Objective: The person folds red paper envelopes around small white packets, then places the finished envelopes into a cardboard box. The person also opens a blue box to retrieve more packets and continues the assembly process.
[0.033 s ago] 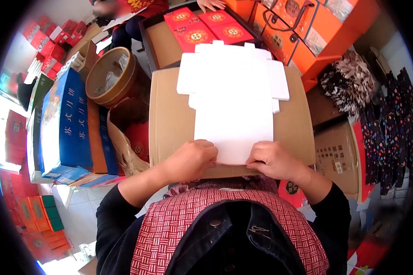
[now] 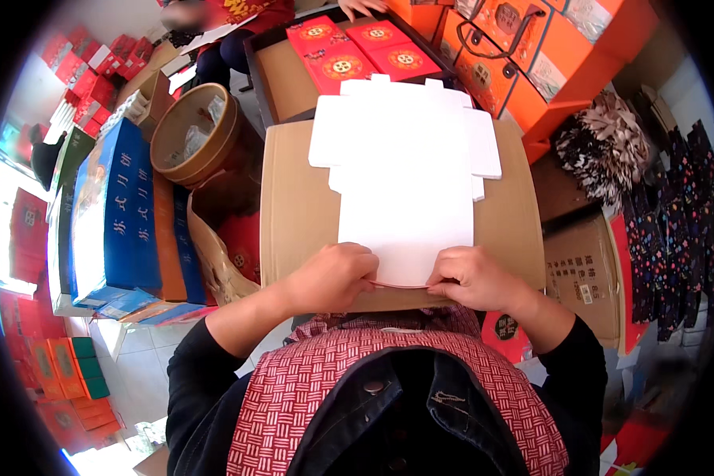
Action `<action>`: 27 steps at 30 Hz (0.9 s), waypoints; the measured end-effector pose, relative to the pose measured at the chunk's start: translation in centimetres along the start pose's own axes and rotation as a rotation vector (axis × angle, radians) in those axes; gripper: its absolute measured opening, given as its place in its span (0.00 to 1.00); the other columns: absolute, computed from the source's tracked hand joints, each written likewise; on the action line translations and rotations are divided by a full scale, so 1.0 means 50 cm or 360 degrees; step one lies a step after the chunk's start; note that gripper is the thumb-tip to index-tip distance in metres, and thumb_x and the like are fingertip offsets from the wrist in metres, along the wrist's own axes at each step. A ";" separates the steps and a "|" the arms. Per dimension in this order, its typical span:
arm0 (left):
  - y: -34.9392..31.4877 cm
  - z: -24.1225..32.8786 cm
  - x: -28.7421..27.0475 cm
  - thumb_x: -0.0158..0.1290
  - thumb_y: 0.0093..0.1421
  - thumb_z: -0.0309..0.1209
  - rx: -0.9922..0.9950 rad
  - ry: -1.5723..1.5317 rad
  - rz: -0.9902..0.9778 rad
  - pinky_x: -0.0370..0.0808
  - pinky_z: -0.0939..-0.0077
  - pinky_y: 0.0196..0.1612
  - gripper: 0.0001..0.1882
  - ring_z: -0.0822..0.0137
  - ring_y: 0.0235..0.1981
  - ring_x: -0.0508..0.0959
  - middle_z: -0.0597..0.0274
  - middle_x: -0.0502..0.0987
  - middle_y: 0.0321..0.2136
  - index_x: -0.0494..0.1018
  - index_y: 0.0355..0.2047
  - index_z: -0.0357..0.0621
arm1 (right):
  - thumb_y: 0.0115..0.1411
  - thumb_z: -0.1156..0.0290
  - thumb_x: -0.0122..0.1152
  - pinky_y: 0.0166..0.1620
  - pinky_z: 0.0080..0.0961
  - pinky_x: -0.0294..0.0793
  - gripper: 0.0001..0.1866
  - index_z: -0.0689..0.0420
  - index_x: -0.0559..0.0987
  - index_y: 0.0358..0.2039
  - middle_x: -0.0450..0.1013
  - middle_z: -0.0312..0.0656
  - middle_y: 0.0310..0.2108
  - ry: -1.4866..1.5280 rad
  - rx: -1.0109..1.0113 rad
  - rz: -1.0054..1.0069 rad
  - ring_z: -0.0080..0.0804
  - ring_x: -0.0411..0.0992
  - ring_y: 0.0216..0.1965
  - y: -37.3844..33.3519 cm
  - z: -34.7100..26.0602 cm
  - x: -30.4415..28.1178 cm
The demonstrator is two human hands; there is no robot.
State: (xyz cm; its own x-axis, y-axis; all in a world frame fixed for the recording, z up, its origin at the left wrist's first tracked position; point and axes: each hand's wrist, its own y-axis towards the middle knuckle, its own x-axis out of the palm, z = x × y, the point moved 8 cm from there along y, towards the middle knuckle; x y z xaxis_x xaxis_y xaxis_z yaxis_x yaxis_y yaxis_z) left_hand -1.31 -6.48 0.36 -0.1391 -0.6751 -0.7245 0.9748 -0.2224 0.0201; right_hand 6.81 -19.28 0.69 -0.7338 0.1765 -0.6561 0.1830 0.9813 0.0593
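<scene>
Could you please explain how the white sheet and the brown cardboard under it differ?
The white sheet has a stepped outline with flaps, while the brown cardboard has a plainer outline.
The cardboard is wider; the sheet is narrower but reaches past the cardboard's far edge.
The left hand and right hand hold the sheet's near edge; the cardboard lies beneath the sheet.
Both lie in front of the person.

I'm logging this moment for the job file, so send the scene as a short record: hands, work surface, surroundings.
Left hand: gripping the near edge of a white, tabbed cardboard sheet, toward its left corner
Right hand: gripping the same edge, toward its right corner
Work surface: brown cardboard, under the sheet
Far side: black-rimmed tray holding red, gold-patterned boxes
Left side: round brown tub; large blue box
</scene>
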 end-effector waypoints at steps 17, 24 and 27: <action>0.066 -0.041 -0.199 0.59 0.50 0.20 0.0053 -0.0224 0.0675 0.74 0.72 0.42 0.06 0.65 0.37 0.78 0.58 0.77 0.31 0.74 0.30 0.38 | 0.54 0.77 0.59 0.37 0.24 0.71 0.01 0.59 0.76 0.27 0.73 0.37 0.28 0.0050 -0.0219 0.0269 0.26 0.71 0.31 0.169 0.006 -0.195; 0.365 -0.371 -0.332 0.57 0.51 0.32 -0.0626 0.0734 0.0490 0.74 0.62 0.40 0.09 0.53 0.36 0.78 0.49 0.78 0.32 0.76 0.29 0.40 | 0.52 0.72 0.56 0.42 0.38 0.71 0.10 0.61 0.78 0.34 0.74 0.54 0.35 -0.0908 0.0149 0.0110 0.49 0.73 0.39 0.521 0.232 -0.249; 0.373 -0.384 -0.323 0.60 0.46 0.32 -0.0732 0.0273 0.0311 0.75 0.64 0.37 0.11 0.55 0.33 0.78 0.50 0.78 0.31 0.76 0.28 0.39 | 0.49 0.71 0.57 0.41 0.37 0.72 0.09 0.61 0.78 0.31 0.75 0.54 0.32 -0.0708 0.0301 0.0003 0.47 0.74 0.37 0.542 0.235 -0.221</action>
State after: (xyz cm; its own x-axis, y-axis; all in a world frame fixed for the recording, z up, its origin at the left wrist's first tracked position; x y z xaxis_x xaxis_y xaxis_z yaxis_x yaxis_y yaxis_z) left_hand 22.46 13.82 -0.80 0.0458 -0.5398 -0.8405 0.9610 0.2536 -0.1105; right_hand 27.57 4.49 0.71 -0.3899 0.0877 -0.9167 0.3298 0.9427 -0.0501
